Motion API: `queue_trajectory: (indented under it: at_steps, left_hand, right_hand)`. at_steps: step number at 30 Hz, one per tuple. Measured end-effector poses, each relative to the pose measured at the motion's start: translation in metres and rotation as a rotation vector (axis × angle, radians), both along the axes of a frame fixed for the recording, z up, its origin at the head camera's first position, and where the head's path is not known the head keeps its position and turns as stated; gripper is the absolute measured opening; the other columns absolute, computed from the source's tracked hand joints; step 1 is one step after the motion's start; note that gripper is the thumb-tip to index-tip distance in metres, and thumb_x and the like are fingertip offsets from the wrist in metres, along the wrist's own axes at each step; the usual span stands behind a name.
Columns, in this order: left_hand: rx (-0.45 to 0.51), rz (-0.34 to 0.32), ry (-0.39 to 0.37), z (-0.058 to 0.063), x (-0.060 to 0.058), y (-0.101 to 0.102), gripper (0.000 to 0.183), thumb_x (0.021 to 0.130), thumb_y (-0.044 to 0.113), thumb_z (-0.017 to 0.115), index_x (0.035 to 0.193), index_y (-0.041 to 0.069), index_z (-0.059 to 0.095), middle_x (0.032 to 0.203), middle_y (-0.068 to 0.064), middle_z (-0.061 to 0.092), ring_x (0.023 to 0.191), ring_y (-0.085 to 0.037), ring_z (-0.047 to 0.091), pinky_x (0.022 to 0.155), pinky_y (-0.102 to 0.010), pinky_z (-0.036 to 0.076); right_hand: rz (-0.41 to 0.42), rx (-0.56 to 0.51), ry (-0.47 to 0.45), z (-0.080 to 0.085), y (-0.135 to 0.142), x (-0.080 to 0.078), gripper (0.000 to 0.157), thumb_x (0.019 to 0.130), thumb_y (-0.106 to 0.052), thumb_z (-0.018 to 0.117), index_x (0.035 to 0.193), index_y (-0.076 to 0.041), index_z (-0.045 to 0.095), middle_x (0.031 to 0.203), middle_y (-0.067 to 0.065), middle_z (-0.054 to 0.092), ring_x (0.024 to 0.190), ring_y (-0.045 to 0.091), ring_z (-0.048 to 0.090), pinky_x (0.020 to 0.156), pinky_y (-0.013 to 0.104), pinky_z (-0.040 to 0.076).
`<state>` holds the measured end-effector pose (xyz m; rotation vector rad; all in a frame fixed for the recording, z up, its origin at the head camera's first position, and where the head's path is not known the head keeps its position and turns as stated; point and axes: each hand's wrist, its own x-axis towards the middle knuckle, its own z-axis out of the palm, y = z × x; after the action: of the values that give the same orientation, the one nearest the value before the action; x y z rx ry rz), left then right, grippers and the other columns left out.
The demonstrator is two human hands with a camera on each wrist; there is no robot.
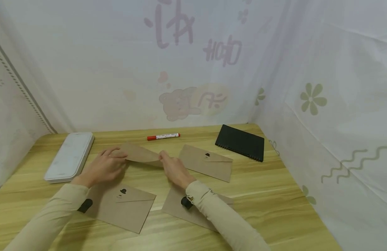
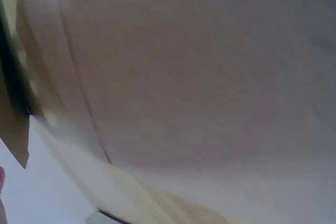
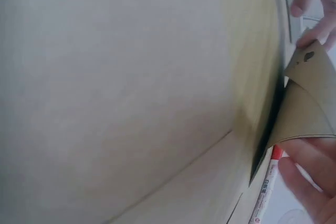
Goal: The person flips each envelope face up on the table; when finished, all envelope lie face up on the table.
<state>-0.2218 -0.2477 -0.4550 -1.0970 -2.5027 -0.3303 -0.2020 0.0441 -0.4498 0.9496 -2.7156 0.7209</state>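
A brown paper envelope (image 1: 140, 153) is raised slightly off the table, bowed between both hands. My left hand (image 1: 106, 165) grips its left end, and my right hand (image 1: 176, 170) pinches the right end. In the right wrist view the envelope (image 3: 307, 103) curves, its hat mark near the left hand (image 3: 320, 17), with right-hand fingers (image 3: 304, 169) at its near edge. Another envelope (image 1: 133, 209) lies below the left hand, one more (image 1: 187, 214) under the right forearm, and a third (image 1: 209, 164) to the right. Left-wrist view mostly shows an envelope (image 2: 184, 77) close up.
A white box-like object (image 1: 69, 157) sits at the table's left. At the back lies a red-capped marker (image 1: 163, 136). The black spiral notebook (image 1: 240, 141) is at the back right. White printed curtains (image 1: 118, 69) stand around the wooden table (image 1: 275, 209).
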Motion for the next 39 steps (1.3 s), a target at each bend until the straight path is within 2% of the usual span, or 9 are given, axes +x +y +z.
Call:
queue_trajectory:
  at_steps: [5, 8, 11, 16, 21, 26, 29, 34, 39]
  left_hand:
    - [0.032, 0.068, -0.134, 0.008, 0.0, 0.0, 0.022, 0.072, 0.011, 0.072, 0.092, 0.002, 0.073, 0.105, -0.013, 0.067, 0.112, -0.041, 0.044, 0.085, -0.063, 0.032]
    - [0.044, 0.108, -0.218, 0.012, 0.001, -0.001, 0.021, 0.073, 0.011, 0.073, 0.092, 0.001, 0.073, 0.104, -0.014, 0.067, 0.113, -0.041, 0.043, 0.086, -0.064, 0.031]
    - [0.053, 0.127, -0.255, 0.015, 0.001, -0.002, 0.02, 0.072, 0.012, 0.074, 0.09, 0.003, 0.073, 0.102, -0.017, 0.066, 0.109, -0.043, 0.047, 0.084, -0.064, 0.034]
    - [0.09, 0.106, -0.213, 0.013, -0.002, 0.0, 0.01, 0.072, 0.012, 0.076, 0.08, 0.007, 0.074, 0.09, -0.013, 0.068, 0.095, -0.039, 0.058, 0.076, -0.054, 0.045]
    - [0.149, 0.091, -0.102, 0.014, -0.009, 0.006, 0.01, 0.071, 0.01, 0.077, 0.071, 0.009, 0.066, 0.075, -0.004, 0.066, 0.083, -0.032, 0.058, 0.069, -0.047, 0.046]
    - [0.147, 0.129, 0.011, 0.022, -0.017, 0.011, 0.032, 0.066, 0.01, 0.08, 0.071, 0.01, 0.049, 0.069, -0.001, 0.051, 0.076, -0.03, 0.05, 0.063, -0.044, 0.036]
    - [0.109, 0.154, 0.072, 0.026, -0.022, 0.014, 0.043, 0.064, 0.013, 0.083, 0.073, 0.011, 0.041, 0.072, -0.004, 0.046, 0.082, -0.033, 0.047, 0.066, -0.049, 0.033]
    - [0.063, 0.178, 0.17, 0.029, -0.027, 0.015, 0.051, 0.059, 0.021, 0.085, 0.081, 0.009, 0.041, 0.084, -0.011, 0.048, 0.094, -0.042, 0.042, 0.084, -0.062, 0.025]
    - [0.072, 0.198, 0.215, 0.027, -0.025, 0.016, 0.06, 0.051, 0.024, 0.089, 0.083, 0.007, 0.042, 0.081, -0.012, 0.048, 0.091, -0.044, 0.041, 0.088, -0.067, 0.014]
  right_hand:
    - [0.135, 0.177, 0.226, 0.0, 0.0, 0.002, 0.038, 0.09, 0.002, 0.052, 0.124, -0.014, 0.054, 0.109, 0.002, 0.064, 0.072, 0.006, 0.061, 0.064, 0.012, 0.047]
    - [0.198, 0.253, 0.378, 0.002, -0.002, 0.003, 0.035, 0.09, 0.001, 0.054, 0.121, -0.015, 0.058, 0.107, 0.001, 0.062, 0.07, 0.005, 0.058, 0.059, 0.013, 0.046]
    - [0.213, 0.317, 0.451, 0.007, -0.005, 0.002, 0.032, 0.09, 0.002, 0.052, 0.117, -0.013, 0.059, 0.1, 0.001, 0.061, 0.065, 0.006, 0.053, 0.052, 0.014, 0.043]
    - [0.163, 0.36, 0.353, 0.015, -0.01, -0.002, 0.034, 0.092, -0.002, 0.047, 0.124, -0.009, 0.053, 0.106, 0.004, 0.055, 0.085, 0.012, 0.056, 0.073, 0.02, 0.047]
    - [0.113, 0.338, 0.324, 0.018, -0.007, -0.01, 0.035, 0.097, -0.007, 0.041, 0.132, -0.007, 0.04, 0.113, 0.006, 0.046, 0.115, 0.023, 0.041, 0.103, 0.035, 0.028]
    - [0.082, 0.319, 0.471, 0.018, -0.002, -0.018, 0.037, 0.092, -0.006, 0.044, 0.129, -0.006, 0.041, 0.114, 0.009, 0.047, 0.12, 0.029, 0.038, 0.103, 0.043, 0.027]
    - [0.058, 0.316, 0.496, 0.018, 0.001, -0.02, 0.045, 0.085, -0.007, 0.048, 0.13, -0.005, 0.043, 0.114, 0.011, 0.049, 0.118, 0.029, 0.04, 0.103, 0.041, 0.028]
    - [0.028, 0.286, 0.358, 0.022, 0.002, -0.019, 0.065, 0.078, -0.028, 0.067, 0.134, -0.007, 0.041, 0.117, 0.011, 0.047, 0.116, 0.027, 0.038, 0.102, 0.038, 0.027]
    - [0.022, 0.115, 0.169, 0.026, 0.0, -0.016, 0.081, 0.069, -0.037, 0.079, 0.136, -0.01, 0.041, 0.12, 0.009, 0.045, 0.114, 0.025, 0.037, 0.094, 0.033, 0.035]
